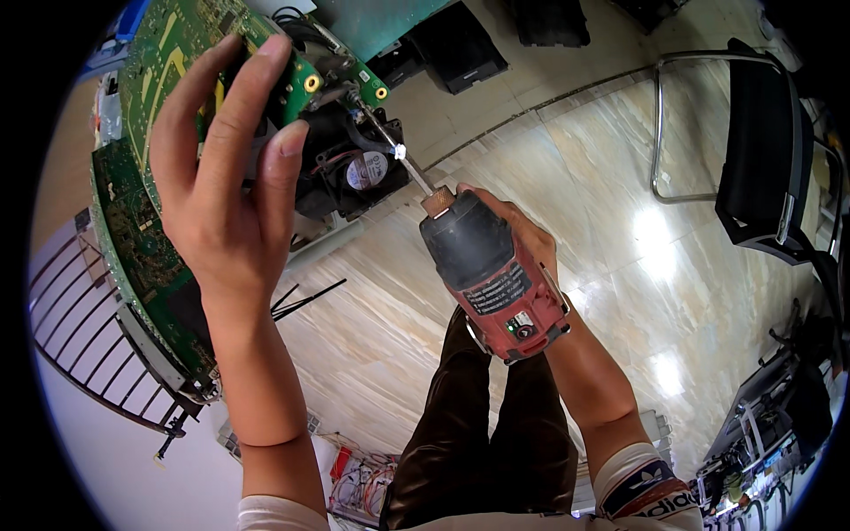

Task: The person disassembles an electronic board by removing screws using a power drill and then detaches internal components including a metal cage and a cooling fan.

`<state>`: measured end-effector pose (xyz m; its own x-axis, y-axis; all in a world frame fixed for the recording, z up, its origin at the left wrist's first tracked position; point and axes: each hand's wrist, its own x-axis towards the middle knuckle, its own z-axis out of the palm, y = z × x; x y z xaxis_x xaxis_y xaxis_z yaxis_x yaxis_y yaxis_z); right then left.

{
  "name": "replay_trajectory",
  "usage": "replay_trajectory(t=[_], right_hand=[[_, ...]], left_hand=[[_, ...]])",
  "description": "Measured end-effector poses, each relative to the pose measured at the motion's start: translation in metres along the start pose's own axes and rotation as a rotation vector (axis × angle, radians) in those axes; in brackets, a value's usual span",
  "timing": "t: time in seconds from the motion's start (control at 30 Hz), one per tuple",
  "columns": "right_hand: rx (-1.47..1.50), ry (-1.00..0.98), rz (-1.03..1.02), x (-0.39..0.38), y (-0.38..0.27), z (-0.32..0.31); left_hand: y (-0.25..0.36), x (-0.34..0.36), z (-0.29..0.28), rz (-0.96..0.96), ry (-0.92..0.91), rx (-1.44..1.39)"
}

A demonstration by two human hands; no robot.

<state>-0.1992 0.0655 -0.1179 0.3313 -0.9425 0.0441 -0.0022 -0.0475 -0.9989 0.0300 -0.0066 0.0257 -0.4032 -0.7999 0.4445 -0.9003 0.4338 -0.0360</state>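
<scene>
My right hand (524, 228) is wrapped around a red and black cordless power screwdriver (496, 274). Its long metal bit (413, 174) slants up and left to the edge of a green circuit board (305, 84), near brass-ringed holes. Whether the tip sits on a screw is too small to tell. Over that same board reaches my left hand (235, 168), fingers spread and thumb apart, the fingertips against its edge. Dark parts lie partly hidden behind the fingers. Just below the bit is a black cooling fan (366, 170) with a round pale label.
A second green circuit board (146, 257) curves along the left, by a dark metal rack (88, 327). A black chair (766, 159) with a metal frame stands at right. Black bins (456, 49) lie on the floor at the back. Tangled wires (363, 482) show at lower left.
</scene>
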Motion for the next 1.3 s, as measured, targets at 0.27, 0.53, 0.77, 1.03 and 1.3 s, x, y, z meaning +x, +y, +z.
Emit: replay_trajectory(t=[0.27,0.53,0.77,1.03,1.3], right_hand=[[0.075,0.023,-0.050,0.002,0.001,0.004],[0.037,0.076,-0.146,0.008,-0.001,0.005],[-0.121,0.079,-0.190,0.011,-0.002,0.000],[-0.166,0.059,-0.213,0.015,-0.003,-0.007],[-0.205,0.088,-0.280,0.021,-0.005,-0.013]], left_hand=[[0.008,0.001,0.000,-0.083,0.005,-0.025],[0.010,0.004,-0.003,-0.097,-0.054,-0.007],[0.013,0.004,-0.007,-0.091,-0.097,0.035],[0.011,0.004,-0.005,-0.076,-0.110,0.029],[0.012,0.004,-0.008,-0.085,-0.115,0.000]])
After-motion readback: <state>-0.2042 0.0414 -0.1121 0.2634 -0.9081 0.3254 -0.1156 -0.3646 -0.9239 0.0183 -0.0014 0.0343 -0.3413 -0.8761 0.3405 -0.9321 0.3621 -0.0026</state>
